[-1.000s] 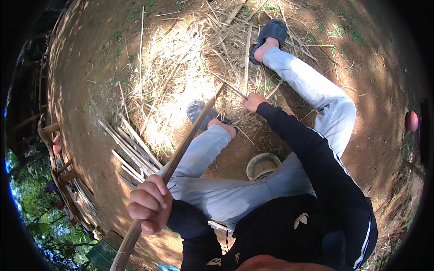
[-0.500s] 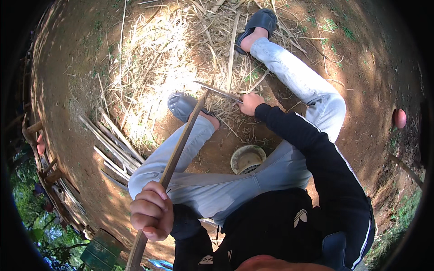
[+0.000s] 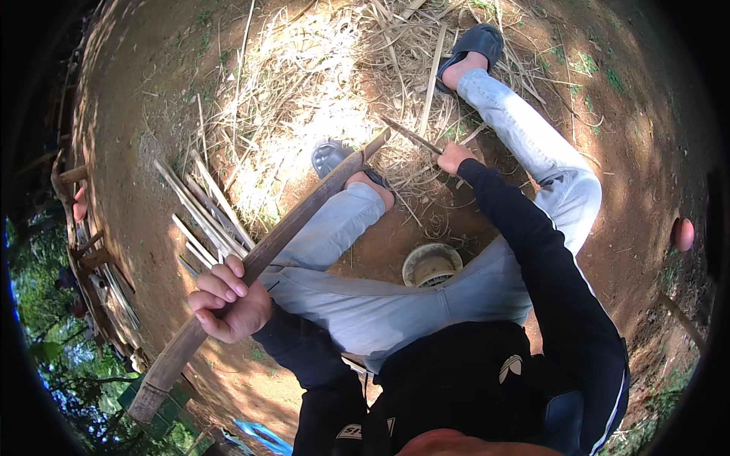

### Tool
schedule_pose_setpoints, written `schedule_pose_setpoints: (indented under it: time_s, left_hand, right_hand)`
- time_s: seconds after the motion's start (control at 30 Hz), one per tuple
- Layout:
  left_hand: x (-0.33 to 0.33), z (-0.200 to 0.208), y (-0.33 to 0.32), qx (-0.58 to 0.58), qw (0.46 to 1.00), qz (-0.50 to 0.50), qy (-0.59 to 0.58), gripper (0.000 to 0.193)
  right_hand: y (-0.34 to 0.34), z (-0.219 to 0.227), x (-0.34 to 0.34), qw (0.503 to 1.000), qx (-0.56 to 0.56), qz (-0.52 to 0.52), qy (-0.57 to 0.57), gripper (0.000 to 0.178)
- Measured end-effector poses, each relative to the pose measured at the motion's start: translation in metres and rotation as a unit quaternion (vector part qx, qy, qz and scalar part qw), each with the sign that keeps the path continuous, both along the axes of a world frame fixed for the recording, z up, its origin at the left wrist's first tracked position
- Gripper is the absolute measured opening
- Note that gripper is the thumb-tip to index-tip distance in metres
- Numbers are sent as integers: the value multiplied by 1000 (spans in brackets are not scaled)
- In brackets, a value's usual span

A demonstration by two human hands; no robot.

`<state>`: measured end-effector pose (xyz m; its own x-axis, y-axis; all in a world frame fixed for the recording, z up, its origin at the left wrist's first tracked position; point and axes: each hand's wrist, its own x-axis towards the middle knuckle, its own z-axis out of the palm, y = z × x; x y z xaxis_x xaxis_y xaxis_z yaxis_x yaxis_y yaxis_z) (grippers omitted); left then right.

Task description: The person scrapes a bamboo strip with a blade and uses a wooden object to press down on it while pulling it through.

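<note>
A long brown split-bamboo strip (image 3: 300, 219) slants from the lower left up toward the middle. My left hand (image 3: 233, 301) is closed around its lower part, palm partly showing, with the fingers over its edge. A node ring crosses the strip near its lower end. My right hand (image 3: 456, 158) grips a knife (image 3: 411, 135) by its handle, which the fingers hide. The dark, narrow blade points up and left, its tip close to the far end of the bamboo. I cannot tell whether blade and bamboo touch.
Pale bamboo shavings (image 3: 296, 91) cover the ground ahead, around my sandals. Several split strips (image 3: 201, 205) lie left of my knee. A round, light-rimmed container (image 3: 432, 265) stands between my legs. A reddish round object (image 3: 683, 235) is far right; a wooden frame (image 3: 84, 251) stands left.
The bamboo has rolled so its broad face shows, and its lower end has swung left with my left hand. The knife stays by the far end. The whole view has shifted slightly.
</note>
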<state>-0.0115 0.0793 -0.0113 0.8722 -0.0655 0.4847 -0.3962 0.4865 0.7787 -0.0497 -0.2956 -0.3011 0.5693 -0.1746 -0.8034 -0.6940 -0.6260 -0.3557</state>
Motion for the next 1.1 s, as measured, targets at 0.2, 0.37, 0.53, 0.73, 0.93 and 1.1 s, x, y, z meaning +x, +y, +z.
schedule_pose_setpoints:
  time_s: [0.2, 0.37, 0.53, 0.73, 0.93, 1.1]
  left_hand:
    - [-28, -6, -1, 44, 998, 16, -52, 38]
    - [-75, 11, -55, 168, 897, -378, -157, 29]
    - [-92, 3, -69, 197, 865, -433, -161, 37]
    - [-91, 5, -71, 208, 862, -433, -162, 39]
    - [-93, 6, -71, 224, 859, -432, -159, 40]
    - [-82, 9, -77, 230, 835, -476, -149, 37]
  right_hand:
    - [10, 51, -16, 936, 236, -251, -72, 39]
    - [-5, 130, -42, 910, 275, -261, -169, 36]
    - [-16, 139, -71, 893, 281, -277, -217, 35]
    - [-2, 140, -76, 880, 281, -323, -207, 33]
    - [46, 157, -78, 928, 291, -138, -187, 32]
    - [65, 166, -82, 920, 135, 188, -316, 24]
